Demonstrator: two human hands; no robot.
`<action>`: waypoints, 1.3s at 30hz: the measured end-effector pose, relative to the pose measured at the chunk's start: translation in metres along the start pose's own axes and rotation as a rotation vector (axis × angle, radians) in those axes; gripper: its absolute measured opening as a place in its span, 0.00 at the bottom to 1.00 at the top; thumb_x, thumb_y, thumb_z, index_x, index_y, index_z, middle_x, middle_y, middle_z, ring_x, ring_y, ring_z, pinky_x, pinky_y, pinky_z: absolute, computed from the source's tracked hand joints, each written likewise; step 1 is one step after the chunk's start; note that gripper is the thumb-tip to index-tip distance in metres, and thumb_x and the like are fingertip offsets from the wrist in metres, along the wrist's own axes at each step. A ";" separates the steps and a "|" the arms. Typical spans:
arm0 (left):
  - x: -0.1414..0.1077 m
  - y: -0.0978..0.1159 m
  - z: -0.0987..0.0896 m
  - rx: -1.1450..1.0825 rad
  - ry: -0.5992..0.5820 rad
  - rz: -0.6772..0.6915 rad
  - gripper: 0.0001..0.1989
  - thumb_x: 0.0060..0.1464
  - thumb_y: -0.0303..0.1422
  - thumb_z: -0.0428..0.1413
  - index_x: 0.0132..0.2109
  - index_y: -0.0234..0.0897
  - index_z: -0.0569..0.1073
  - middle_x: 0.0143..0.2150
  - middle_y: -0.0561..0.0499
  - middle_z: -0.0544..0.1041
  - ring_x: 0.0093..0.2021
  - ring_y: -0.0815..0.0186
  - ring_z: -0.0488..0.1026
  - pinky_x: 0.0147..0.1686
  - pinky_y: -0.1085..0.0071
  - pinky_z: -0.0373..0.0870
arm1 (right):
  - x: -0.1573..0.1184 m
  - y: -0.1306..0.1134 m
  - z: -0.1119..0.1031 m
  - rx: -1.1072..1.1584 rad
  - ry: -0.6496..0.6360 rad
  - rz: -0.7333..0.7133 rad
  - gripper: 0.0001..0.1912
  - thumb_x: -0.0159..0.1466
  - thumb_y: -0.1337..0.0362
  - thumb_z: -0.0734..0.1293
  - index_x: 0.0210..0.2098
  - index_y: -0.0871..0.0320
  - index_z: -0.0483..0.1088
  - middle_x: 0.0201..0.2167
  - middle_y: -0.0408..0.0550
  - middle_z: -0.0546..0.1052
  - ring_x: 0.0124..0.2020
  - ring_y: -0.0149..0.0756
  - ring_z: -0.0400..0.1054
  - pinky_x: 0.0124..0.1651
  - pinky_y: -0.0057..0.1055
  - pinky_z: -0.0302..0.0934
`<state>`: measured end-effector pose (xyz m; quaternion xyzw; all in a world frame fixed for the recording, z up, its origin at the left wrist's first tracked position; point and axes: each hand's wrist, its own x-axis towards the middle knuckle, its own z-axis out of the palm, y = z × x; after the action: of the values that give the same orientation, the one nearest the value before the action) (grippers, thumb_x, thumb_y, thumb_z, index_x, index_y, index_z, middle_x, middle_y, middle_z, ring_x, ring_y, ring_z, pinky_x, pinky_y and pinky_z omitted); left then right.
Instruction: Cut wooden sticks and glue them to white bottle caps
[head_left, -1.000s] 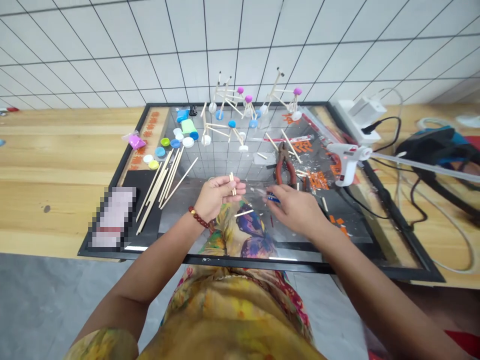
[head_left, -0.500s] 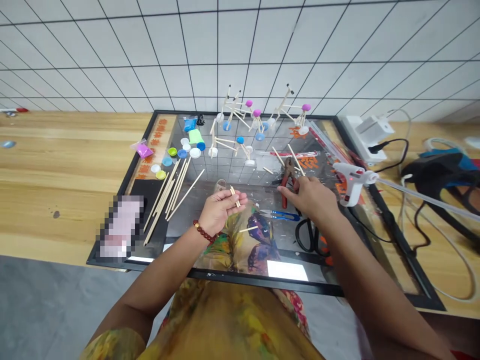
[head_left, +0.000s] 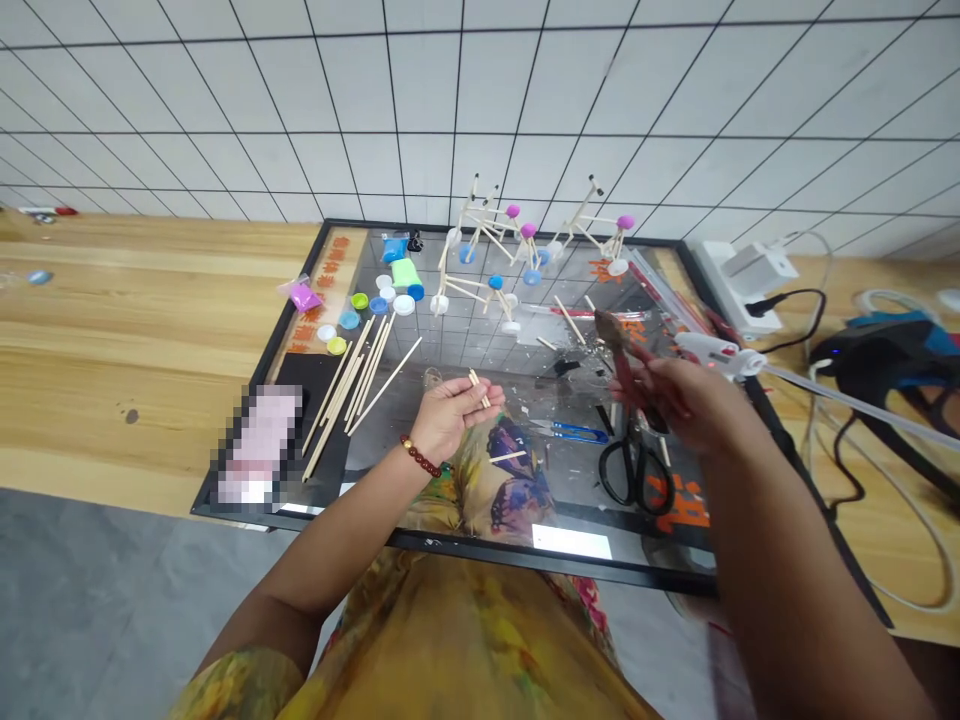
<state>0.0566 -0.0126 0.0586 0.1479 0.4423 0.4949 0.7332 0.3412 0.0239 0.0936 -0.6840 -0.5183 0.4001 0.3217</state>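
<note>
Between the thumb and fingers of my left hand [head_left: 452,412] are a few short wooden sticks [head_left: 480,389], held above the glass-topped board [head_left: 442,500]. My right hand [head_left: 690,402] grips red-handled pliers [head_left: 621,352], raised off the surface with the jaws pointing away from me; some motion blur covers them. Below that hand lie black-handled scissors [head_left: 636,476], their blades partly hidden. Blue thread snips [head_left: 571,431] rest between my hands. A loose short stick [head_left: 508,457] lies nearer me, and other cut sticks [head_left: 570,320] lie beyond the pliers.
Little bicycle-like stick models [head_left: 480,285] with bottle-cap wheels stand at the back. Long sticks [head_left: 352,380], loose caps [head_left: 349,319] and clay packets [head_left: 405,272] lie left. A white glue gun [head_left: 720,352], power strip [head_left: 739,290] and cables are at right.
My right hand has picked up the pliers from the board and moved right with them. My left hand still holds the short sticks. The view has shifted slightly.
</note>
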 end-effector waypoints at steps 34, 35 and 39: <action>-0.009 0.000 -0.002 0.405 -0.142 -0.092 0.02 0.52 0.23 0.64 0.35 0.28 0.81 0.22 0.48 0.78 0.20 0.70 0.74 0.22 0.77 0.69 | -0.056 -0.003 0.014 0.044 -0.778 -0.100 0.08 0.54 0.56 0.75 0.30 0.52 0.82 0.53 0.55 0.80 0.65 0.57 0.68 0.61 0.47 0.64; -0.008 -0.001 -0.002 0.409 -0.151 -0.098 0.02 0.52 0.24 0.65 0.35 0.28 0.81 0.22 0.48 0.78 0.20 0.70 0.75 0.22 0.77 0.69 | -0.056 -0.002 0.013 0.036 -0.780 -0.101 0.08 0.54 0.56 0.75 0.30 0.52 0.82 0.53 0.56 0.80 0.65 0.58 0.68 0.60 0.47 0.65; -0.008 -0.002 -0.003 0.408 -0.173 -0.104 0.04 0.51 0.25 0.66 0.35 0.28 0.81 0.22 0.48 0.78 0.21 0.70 0.75 0.23 0.77 0.70 | -0.056 0.000 0.013 0.021 -0.770 -0.102 0.09 0.55 0.54 0.75 0.29 0.53 0.82 0.48 0.56 0.81 0.56 0.56 0.75 0.55 0.46 0.68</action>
<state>0.0543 -0.0210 0.0595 0.3119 0.4759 0.3419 0.7479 0.3217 -0.0299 0.0996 -0.4538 -0.6304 0.6163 0.1302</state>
